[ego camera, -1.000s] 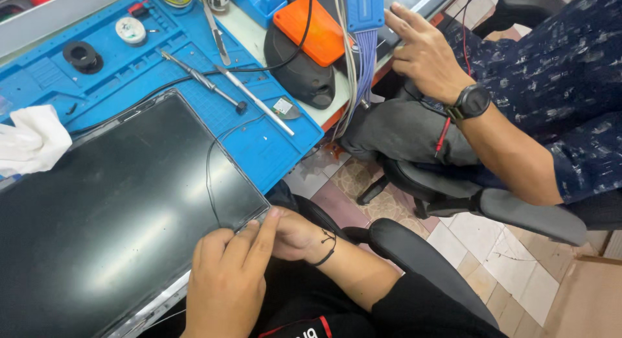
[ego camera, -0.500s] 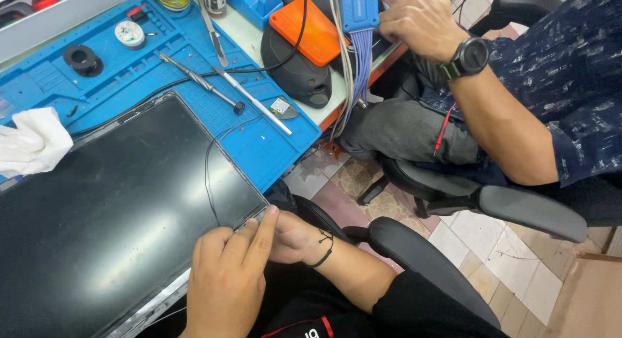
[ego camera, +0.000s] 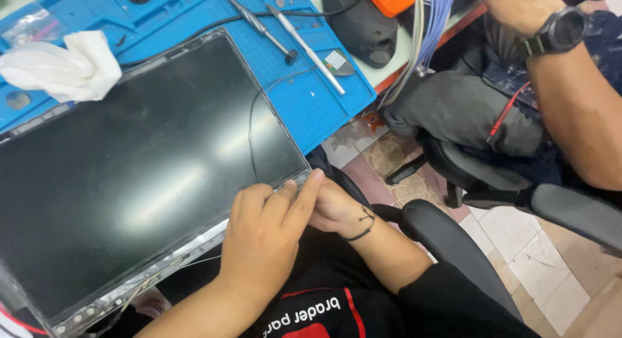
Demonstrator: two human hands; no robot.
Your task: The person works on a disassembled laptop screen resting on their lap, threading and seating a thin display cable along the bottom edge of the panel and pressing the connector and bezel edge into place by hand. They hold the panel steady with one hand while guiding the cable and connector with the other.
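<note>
One dark laptop screen panel [ego camera: 136, 176] is lying flat across the near part of the blue work mat [ego camera: 304, 104], its lower right corner hanging just past the mat's edge over the person's lap. One thin black wire [ego camera: 251, 127] is running down across the right side of the glass toward that corner. Both of the person's hands are meeting at this corner. The left hand [ego camera: 265, 237] is lying on top with its fingers [ego camera: 304, 195] stretched out and pressed close together, their tips resting on the panel's metal edge. The right hand [ego camera: 334, 208] is sitting just beneath and beside it, mostly covered by the left, so how far it is curled is hard to tell; it is touching the same corner and is wearing one black band [ego camera: 359, 231] at the wrist. Moving outward, one crumpled white cloth [ego camera: 65, 69] is lying on the mat at the panel's upper left edge. Two slim metal tools [ego camera: 304, 46] are lying side by side on the mat above the panel, near one black, rounded object [ego camera: 363, 27]. Further right, a seated co-worker's arm [ego camera: 570, 98] is reaching toward the bench, wearing one black wristwatch [ego camera: 557, 30], well apart from the person's hands. One black chair armrest [ego camera: 447, 244] is showing just to the right of the person's wrists.
</note>
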